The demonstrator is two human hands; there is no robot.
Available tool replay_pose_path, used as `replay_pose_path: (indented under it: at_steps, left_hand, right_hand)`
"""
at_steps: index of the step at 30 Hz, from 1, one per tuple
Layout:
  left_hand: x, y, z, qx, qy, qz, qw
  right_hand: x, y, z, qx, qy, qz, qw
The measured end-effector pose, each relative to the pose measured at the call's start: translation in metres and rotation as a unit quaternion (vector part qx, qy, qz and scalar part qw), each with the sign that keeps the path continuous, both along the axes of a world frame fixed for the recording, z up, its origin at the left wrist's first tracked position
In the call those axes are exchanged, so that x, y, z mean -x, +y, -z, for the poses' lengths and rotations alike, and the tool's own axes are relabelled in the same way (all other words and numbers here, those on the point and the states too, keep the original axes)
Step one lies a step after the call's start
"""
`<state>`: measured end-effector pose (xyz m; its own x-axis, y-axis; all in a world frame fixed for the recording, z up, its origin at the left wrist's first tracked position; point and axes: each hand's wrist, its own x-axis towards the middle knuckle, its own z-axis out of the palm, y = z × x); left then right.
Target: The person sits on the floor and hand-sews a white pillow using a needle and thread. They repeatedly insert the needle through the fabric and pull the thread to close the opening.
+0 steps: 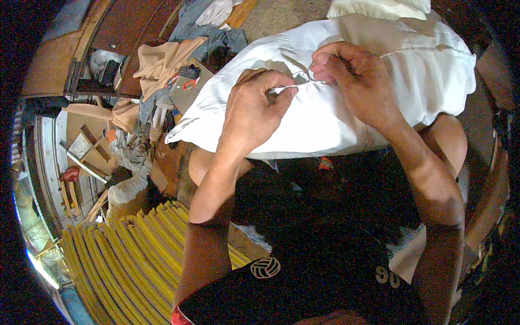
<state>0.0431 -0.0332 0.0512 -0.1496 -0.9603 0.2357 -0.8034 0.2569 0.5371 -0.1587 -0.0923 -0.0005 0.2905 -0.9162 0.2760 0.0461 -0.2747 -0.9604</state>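
Note:
A plump white pillow (330, 116) lies across my lap. My left hand (257, 100) is closed in a pinch at the left of its middle, thumb and forefinger gripping a raised fold of the white cloth. Just right of it, my right hand (349, 67) is closed too, its fingertips pressed together close to the same fold. A thin, needle-like sliver shows at those fingertips, too small to make out surely. The cloth puckers between the two hands.
Yellow slatted seating (130, 260) stands at lower left. Beyond the pillow's left end lie a heap of clothes (162, 65) and small tools with red handles (189, 84). Another white pillow (379, 7) is at the far edge. A wooden cabinet (116, 40) stands far left.

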Motion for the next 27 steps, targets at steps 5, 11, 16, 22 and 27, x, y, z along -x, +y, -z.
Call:
replay_pose_path:
  at_steps: [5,11,16,22,27]
  left_hand:
    - [-0.002,0.0,0.002,-0.004,0.003,0.001,1.0]
    - [-0.001,0.001,0.001,-0.017,0.028,-0.01,0.999]
    - [-0.001,0.001,0.003,-0.027,0.046,-0.016,0.998]
    - [0.001,0.003,0.002,-0.015,0.048,-0.015,0.999]
    - [-0.003,0.001,0.006,-0.001,0.03,0.009,1.0]
  right_hand:
    - [-0.002,0.001,-0.001,-0.009,-0.008,0.001,1.0]
    - [-0.003,-0.002,0.004,0.001,-0.013,0.014,1.0]
    - [-0.006,-0.003,0.008,-0.027,-0.034,-0.002,0.999]
    - [0.0,-0.002,-0.004,-0.054,0.008,-0.023,0.998]
    - [-0.003,-0.003,0.004,-0.05,-0.028,0.001,0.998]
